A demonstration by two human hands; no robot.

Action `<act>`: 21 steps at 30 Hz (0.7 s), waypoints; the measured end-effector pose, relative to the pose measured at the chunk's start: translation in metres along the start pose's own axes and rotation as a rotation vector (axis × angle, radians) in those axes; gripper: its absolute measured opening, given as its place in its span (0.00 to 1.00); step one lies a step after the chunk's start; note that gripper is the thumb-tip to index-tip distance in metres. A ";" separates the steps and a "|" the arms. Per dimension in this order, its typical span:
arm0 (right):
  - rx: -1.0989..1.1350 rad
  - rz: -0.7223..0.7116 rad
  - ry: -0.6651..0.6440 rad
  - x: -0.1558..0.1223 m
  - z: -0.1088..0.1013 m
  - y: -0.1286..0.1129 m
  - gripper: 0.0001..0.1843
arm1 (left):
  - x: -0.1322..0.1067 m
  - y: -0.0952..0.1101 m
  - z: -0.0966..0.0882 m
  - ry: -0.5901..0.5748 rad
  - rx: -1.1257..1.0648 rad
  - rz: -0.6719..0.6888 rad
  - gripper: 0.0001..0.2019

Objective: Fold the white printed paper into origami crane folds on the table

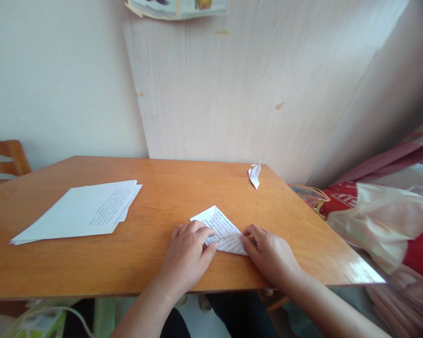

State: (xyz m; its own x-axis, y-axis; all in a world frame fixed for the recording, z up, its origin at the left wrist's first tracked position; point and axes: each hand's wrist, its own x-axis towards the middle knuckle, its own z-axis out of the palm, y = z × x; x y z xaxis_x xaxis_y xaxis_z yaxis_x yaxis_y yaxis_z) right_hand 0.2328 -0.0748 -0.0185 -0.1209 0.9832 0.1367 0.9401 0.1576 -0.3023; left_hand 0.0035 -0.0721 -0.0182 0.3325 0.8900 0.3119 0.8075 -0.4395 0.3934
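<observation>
A small folded sheet of printed white paper (221,230) lies near the front edge of the orange wooden table (162,197). My left hand (188,253) rests on its left side, fingers curled down and pressing the paper flat. My right hand (268,253) presses the paper's right corner with bent fingertips. The fold's pointed top sticks out beyond both hands.
A stack of printed white sheets (82,211) lies on the table's left half. A small folded paper figure (254,174) sits near the far right corner. A pale wooden board (232,80) leans against the wall behind. Plastic bags (373,216) crowd the right side; a wooden chair (7,157) stands far left.
</observation>
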 end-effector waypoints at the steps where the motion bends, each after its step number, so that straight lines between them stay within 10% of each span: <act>1: -0.003 0.005 0.001 0.000 0.000 0.000 0.11 | 0.000 0.000 0.000 -0.002 0.003 0.000 0.10; 21: -0.059 -0.032 0.003 0.004 -0.002 -0.002 0.10 | 0.000 0.000 -0.002 -0.023 0.014 0.015 0.12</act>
State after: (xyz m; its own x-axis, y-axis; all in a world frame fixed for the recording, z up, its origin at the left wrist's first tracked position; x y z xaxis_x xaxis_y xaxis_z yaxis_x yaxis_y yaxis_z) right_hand 0.2306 -0.0711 -0.0154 -0.1500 0.9775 0.1486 0.9529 0.1830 -0.2418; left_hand 0.0025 -0.0727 -0.0168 0.3557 0.8860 0.2976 0.8089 -0.4513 0.3768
